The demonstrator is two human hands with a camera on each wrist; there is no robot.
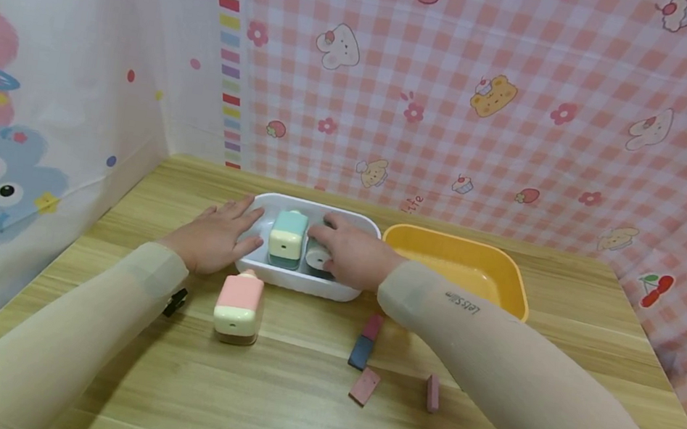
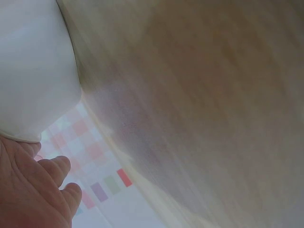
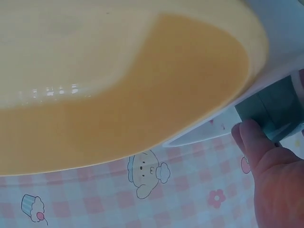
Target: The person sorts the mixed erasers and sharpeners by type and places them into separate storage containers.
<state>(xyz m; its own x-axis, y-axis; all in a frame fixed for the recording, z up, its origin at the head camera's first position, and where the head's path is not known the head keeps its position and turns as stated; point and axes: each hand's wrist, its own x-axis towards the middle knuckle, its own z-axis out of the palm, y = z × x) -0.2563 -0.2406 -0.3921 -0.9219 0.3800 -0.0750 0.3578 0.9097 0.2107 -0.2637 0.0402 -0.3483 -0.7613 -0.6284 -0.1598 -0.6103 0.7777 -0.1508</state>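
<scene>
White sides are seen on the tray (image 1: 301,282), and inside it the grey box (image 1: 314,259) is held by the right hand (image 1: 361,253), with fingers and thumb closed around it. At the tray's left end, the left hand (image 1: 215,235) is rested with its fingers spread apart. The tray should be kept still by that hand. The grey box should be moved slowly, so the green box (image 1: 287,239) just beside it is not bumped.
</scene>
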